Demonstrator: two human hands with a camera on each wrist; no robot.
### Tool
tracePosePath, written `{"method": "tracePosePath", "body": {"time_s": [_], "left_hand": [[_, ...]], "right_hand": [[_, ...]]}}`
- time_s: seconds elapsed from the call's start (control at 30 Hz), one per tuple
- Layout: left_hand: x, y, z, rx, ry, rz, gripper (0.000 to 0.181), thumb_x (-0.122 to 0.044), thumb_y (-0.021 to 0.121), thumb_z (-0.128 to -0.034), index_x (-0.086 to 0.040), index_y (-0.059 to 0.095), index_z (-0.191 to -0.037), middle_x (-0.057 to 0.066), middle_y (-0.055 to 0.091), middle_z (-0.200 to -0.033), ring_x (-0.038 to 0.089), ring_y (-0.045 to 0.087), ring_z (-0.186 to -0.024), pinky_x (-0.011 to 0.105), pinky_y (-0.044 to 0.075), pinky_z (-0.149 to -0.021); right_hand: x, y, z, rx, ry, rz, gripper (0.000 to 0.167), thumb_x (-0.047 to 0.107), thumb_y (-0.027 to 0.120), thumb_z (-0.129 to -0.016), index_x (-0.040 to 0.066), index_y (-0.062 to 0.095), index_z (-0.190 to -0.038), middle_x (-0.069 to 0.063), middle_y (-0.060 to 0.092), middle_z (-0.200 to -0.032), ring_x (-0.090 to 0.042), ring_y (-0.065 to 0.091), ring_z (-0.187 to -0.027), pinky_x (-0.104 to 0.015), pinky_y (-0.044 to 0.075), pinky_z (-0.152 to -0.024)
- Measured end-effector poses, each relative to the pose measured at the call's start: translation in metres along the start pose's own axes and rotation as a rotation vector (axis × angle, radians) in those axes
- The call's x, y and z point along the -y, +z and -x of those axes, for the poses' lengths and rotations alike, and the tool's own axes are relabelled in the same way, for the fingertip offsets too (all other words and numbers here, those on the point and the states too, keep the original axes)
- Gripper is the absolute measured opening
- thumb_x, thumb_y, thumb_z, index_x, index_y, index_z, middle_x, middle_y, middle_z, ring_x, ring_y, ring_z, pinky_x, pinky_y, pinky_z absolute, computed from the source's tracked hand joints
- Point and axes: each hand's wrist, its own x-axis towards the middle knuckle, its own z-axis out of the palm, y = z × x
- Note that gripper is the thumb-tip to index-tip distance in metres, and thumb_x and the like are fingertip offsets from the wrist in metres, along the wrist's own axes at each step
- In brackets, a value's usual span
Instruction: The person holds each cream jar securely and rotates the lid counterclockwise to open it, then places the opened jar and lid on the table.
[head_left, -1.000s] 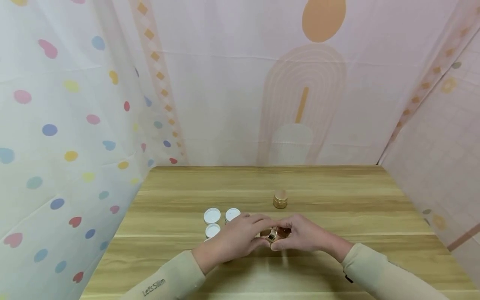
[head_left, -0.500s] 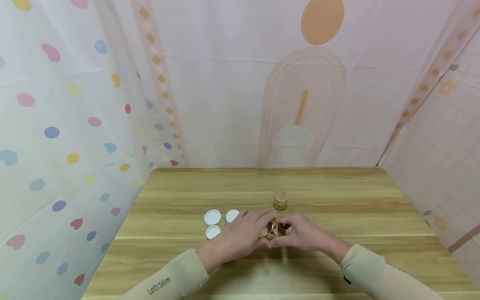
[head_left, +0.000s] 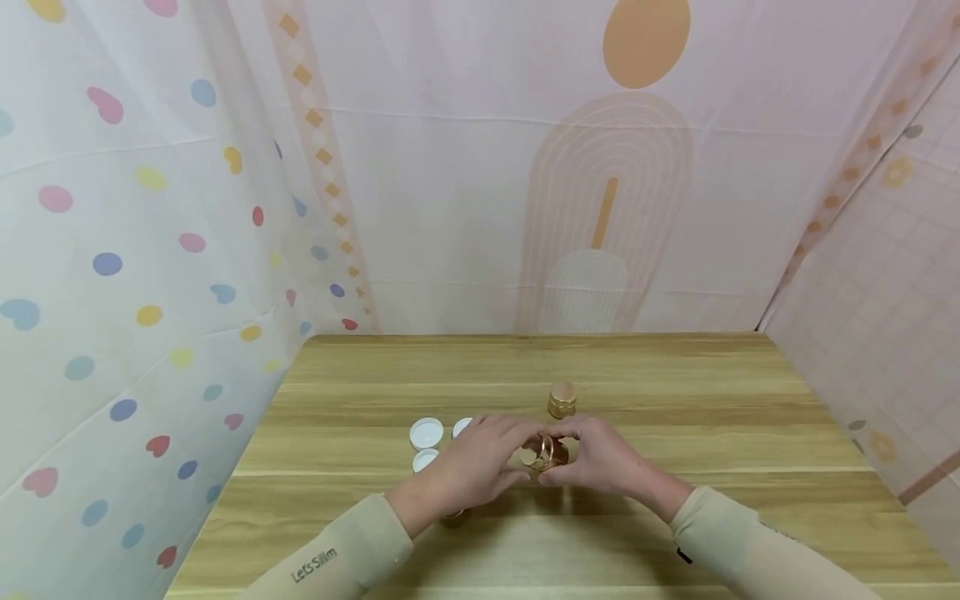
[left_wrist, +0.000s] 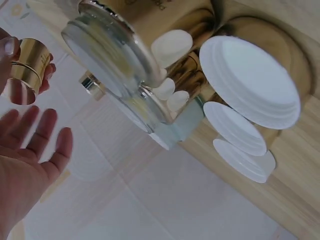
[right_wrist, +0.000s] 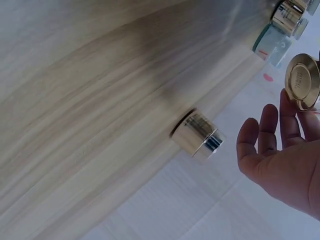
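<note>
Between my two hands in the head view is a small shiny gold jar (head_left: 545,452), tilted on its side. My right hand (head_left: 600,457) grips its right end with thumb and fingers. The jar's round, embossed gold end (right_wrist: 301,82) faces the camera in the right wrist view. My left hand (head_left: 480,462) is around the jar's left end, with fingers spread. In the left wrist view, the left fingers (left_wrist: 47,122) are loosely extended just below the gold jar (left_wrist: 29,67), with a gap between. The left thumb is out of that view.
Another gold jar (head_left: 562,400) stands upright behind my hands. White round lids (head_left: 426,433) lie left of the left hand, which partly covers them. Near those lids, several gold jars with clear glass rims (left_wrist: 107,50) show in the left wrist view. Patterned curtains (head_left: 450,208) surround the wooden table (head_left: 675,375).
The gold jar has turned and shifted slightly in the right hand. My left fingers and thumb have moved apart, off the jar's left end. The upright gold jar has stayed put.
</note>
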Motion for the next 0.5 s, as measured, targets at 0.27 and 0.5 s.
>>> {"method": "tracePosePath", "body": {"time_s": [0.27, 0.5], "left_hand": [[0.0007, 0.0007, -0.0029, 0.017, -0.014, -0.005, 0.067, -0.039, 0.081, -0.0954, -0.014, 0.054, -0.152, 0.004, 0.072, -0.138, 0.026, 0.068, -0.129, 0.05, 0.055, -0.11], [-0.0009, 0.0011, -0.0047, 0.043, -0.033, -0.045, 0.058, -0.04, 0.08, -0.0957, -0.021, 0.061, -0.147, -0.002, 0.074, -0.132, 0.022, 0.07, -0.125, 0.047, 0.058, -0.104]], "right_hand": [[0.0028, 0.0001, -0.0011, 0.027, 0.013, 0.011, 0.044, 0.028, 0.097, -0.078, 0.02, 0.081, -0.118, 0.007, 0.081, -0.117, -0.014, 0.07, -0.109, -0.045, 0.06, -0.097], [0.0036, -0.0003, -0.0018, 0.039, 0.001, 0.018, 0.049, 0.028, 0.097, -0.079, 0.02, 0.08, -0.124, 0.008, 0.08, -0.116, -0.008, 0.064, -0.099, -0.036, 0.059, -0.089]]}}
